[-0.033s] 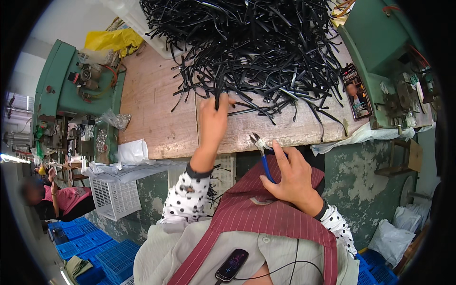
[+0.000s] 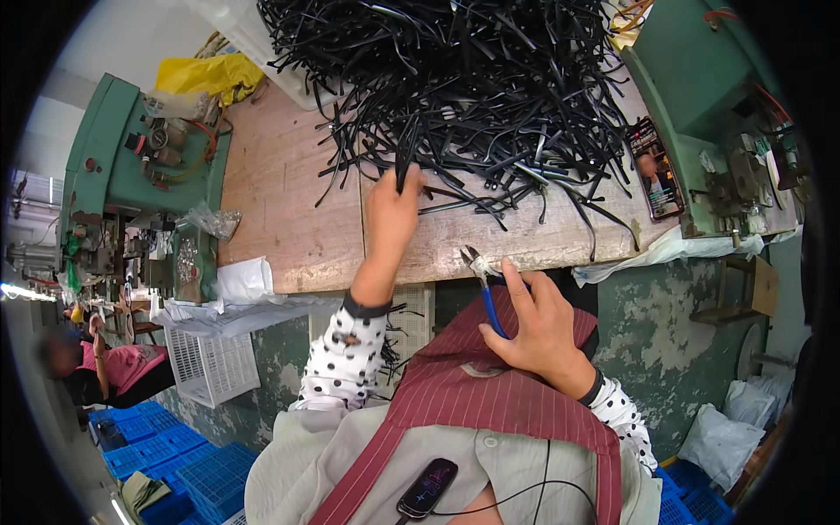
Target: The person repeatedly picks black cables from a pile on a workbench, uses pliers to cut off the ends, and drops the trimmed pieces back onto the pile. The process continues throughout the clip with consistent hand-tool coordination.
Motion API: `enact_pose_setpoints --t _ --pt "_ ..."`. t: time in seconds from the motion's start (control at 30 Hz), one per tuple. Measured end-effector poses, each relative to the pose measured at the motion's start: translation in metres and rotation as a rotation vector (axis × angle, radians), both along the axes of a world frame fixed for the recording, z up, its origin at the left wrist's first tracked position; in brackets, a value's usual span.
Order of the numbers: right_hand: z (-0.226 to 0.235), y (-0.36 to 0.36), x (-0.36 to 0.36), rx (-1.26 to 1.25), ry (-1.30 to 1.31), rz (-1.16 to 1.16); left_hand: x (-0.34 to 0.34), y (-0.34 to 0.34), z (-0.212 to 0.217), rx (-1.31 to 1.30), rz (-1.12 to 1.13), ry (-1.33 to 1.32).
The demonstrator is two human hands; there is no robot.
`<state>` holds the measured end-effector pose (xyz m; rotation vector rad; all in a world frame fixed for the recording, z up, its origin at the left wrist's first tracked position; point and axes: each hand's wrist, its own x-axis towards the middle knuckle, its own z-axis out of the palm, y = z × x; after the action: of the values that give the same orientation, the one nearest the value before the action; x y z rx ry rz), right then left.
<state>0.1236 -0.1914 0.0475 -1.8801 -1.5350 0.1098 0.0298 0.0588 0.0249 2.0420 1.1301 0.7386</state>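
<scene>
A big heap of black eyeglass temples (image 2: 472,96) covers the far part of the wooden table. At its near edge my left hand (image 2: 392,206) is closed around a few black eyeglass temples (image 2: 406,160) that point toward the heap; how many it holds is hidden. Closer to me, at the table's front edge, my right hand (image 2: 544,328) is wrapped round cutting pliers with blue handles (image 2: 492,302). Their jaws point away from me and stand slightly apart, with nothing between them.
Green machines stand left (image 2: 131,166) and right (image 2: 700,114) of the wooden table (image 2: 289,192). A phone (image 2: 656,171) leans by the right one. Below left are a white plastic basket (image 2: 214,363) and blue crates (image 2: 166,446). Another person in pink (image 2: 127,367) sits far left.
My left hand has shifted slightly away from me, toward the heap, with the temples still in it. The right hand and the pliers have stayed in place.
</scene>
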Motion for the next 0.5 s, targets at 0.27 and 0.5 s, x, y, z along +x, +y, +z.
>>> enact_pose_setpoints --t 0.27,0.5 --pt "0.001 -0.004 0.000 -0.005 0.022 0.000 0.049 0.033 -0.039 -0.046 0.215 0.290" --pt "-0.005 -0.004 0.000 -0.032 0.053 0.012 -0.001 0.015 -0.023 -0.198 0.353 -0.286"
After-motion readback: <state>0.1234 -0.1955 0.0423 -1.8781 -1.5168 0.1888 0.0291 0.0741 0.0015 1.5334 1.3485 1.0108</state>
